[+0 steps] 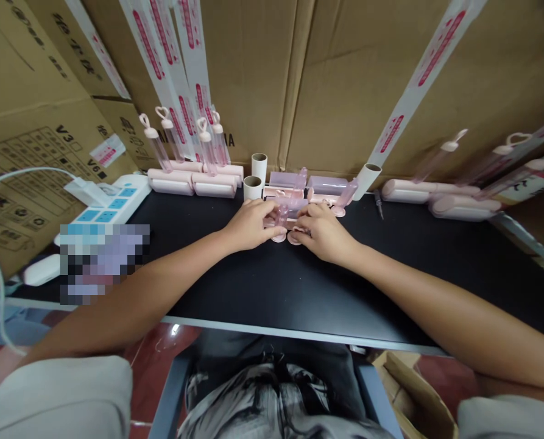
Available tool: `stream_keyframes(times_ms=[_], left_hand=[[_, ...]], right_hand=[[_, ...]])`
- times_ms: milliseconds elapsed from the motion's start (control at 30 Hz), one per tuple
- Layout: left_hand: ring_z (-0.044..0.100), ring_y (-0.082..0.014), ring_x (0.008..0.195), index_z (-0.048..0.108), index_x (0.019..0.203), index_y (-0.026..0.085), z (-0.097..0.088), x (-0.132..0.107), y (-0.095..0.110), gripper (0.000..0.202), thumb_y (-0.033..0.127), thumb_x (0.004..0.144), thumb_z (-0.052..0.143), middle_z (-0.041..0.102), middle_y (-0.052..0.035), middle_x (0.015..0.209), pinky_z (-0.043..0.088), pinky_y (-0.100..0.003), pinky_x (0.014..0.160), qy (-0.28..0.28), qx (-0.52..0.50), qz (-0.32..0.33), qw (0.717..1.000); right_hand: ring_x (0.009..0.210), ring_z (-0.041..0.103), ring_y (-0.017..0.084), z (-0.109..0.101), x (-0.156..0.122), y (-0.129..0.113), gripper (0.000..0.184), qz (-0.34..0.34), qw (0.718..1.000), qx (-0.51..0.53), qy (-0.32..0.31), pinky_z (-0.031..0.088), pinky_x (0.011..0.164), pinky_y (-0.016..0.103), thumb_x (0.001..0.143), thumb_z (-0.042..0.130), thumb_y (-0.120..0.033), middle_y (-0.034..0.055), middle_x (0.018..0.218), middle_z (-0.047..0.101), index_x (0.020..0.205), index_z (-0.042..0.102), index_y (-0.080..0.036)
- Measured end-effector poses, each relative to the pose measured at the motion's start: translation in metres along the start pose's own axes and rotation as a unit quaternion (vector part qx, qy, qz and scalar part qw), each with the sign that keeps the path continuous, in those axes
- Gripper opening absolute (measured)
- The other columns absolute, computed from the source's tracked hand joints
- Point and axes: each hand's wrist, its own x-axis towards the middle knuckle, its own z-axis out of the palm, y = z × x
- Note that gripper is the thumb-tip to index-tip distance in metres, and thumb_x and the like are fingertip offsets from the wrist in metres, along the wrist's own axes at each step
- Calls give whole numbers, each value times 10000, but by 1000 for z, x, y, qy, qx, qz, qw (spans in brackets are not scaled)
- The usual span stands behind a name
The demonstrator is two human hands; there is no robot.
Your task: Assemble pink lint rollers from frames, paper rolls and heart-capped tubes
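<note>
In the middle of the black table, my left hand (256,225) has its thumb and fingers closed around a see-through pink tube-shaped handle (281,214). A round pale-pink end (279,238) shows below those fingers. Close beside it, my right hand (321,230) is bent with its fingertips on a small pink cap (294,236), partly hidden by the fingers. Just behind both hands lie pink rollers, like lint rollers, with see-through lilac covers (327,185). Another see-through pink handle (347,192) leans there, close to the right hand.
Cardboard tubes (252,189) stand behind my left hand; a white tube (367,182) leans at right. Pink rollers (170,182) with upright heart-loop handles stand back left, more rollers (411,190) at right. A screwdriver-like tool (379,204), power strip (111,204) and cardboard walls (253,79) surround.
</note>
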Motion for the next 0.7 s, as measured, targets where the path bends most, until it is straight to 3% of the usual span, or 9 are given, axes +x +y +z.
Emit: stream_keyframes(times_ms=[133, 267, 400, 467, 533, 567, 633, 667, 700], left_hand=[[740, -277, 1094, 666, 1196, 198, 1, -1, -1, 448, 330, 826, 882, 782, -68, 1113, 545, -473, 1065, 20, -42, 12, 999], [763, -266, 1122, 605, 1343, 212, 2, -3, 0, 615, 329, 813, 894, 773, -89, 1243, 591, -468, 1050, 40, -84, 26, 995], [744, -277, 1215, 569, 1425, 225, -1, -4, 3, 724, 453, 824, 903, 709, -138, 1436, 594, -458, 1067, 54, -104, 45, 992], [733, -288, 1212, 553, 1436, 208, -5, -4, 4, 753, 500, 830, 892, 718, -144, 1398, 583, -477, 1076, 89, -87, 62, 990], [723, -287, 1169, 552, 1411, 188, -10, -3, 5, 706, 515, 861, 851, 727, -138, 1327, 577, -496, 1061, 155, -52, 98, 982], [718, -281, 1144, 555, 1395, 185, -13, -3, 7, 663, 504, 882, 827, 723, -133, 1302, 580, -493, 1043, 195, -35, 129, 972], [706, -267, 1115, 563, 1369, 197, -20, -4, 15, 566, 437, 912, 795, 711, -118, 1261, 588, -470, 1005, 274, -12, 212, 938], [703, -261, 1110, 567, 1358, 209, -23, -6, 21, 526, 394, 918, 788, 710, -108, 1236, 590, -455, 989, 305, -8, 255, 918], [701, -256, 1108, 572, 1349, 223, -25, -8, 29, 489, 345, 923, 779, 713, -95, 1204, 592, -440, 975, 324, -7, 295, 899]], right_hand=[[1092, 592, 360, 0, -5, 1, 186, 18, 998, -7, 60, 508, 1008, 526, 958, 798, -339, 161, 1141, 696, 1040, 786, -173], [1086, 632, 331, -19, -15, 8, 281, 33, 993, -18, 113, 492, 1012, 486, 1000, 763, -432, 137, 1121, 728, 1139, 746, -188], [1052, 638, 300, -58, -31, 54, 244, 122, 978, -59, 160, 470, 980, 447, 989, 783, -364, 164, 1100, 759, 1116, 758, -157], [1096, 640, 267, -86, -42, 99, 209, 236, 944, -103, 208, 467, 1015, 417, 965, 812, -298, 160, 1141, 771, 1124, 771, -168], [1229, 614, 295, -116, -56, 154, 281, 336, 891, -140, 273, 436, 1079, 464, 1004, 756, -223, 274, 1266, 733, 1239, 740, -70], [1289, 612, 284, -130, -64, 181, 382, 428, 823, -176, 330, 436, 1106, 439, 967, 813, -232, 271, 1323, 724, 1299, 718, -69], [1340, 614, 362, -151, -82, 231, 704, 524, 731, -202, 386, 450, 1090, 530, 854, 897, -134, 414, 1436, 626, 1458, 584, 48], [1268, 663, 369, -156, -91, 250, 794, 544, 709, -213, 396, 490, 1015, 539, 800, 923, -86, 438, 1397, 645, 1488, 556, 65], [1134, 718, 338, -159, -99, 266, 808, 542, 709, -218, 396, 527, 908, 506, 788, 935, -89, 411, 1333, 697, 1496, 569, 41]])
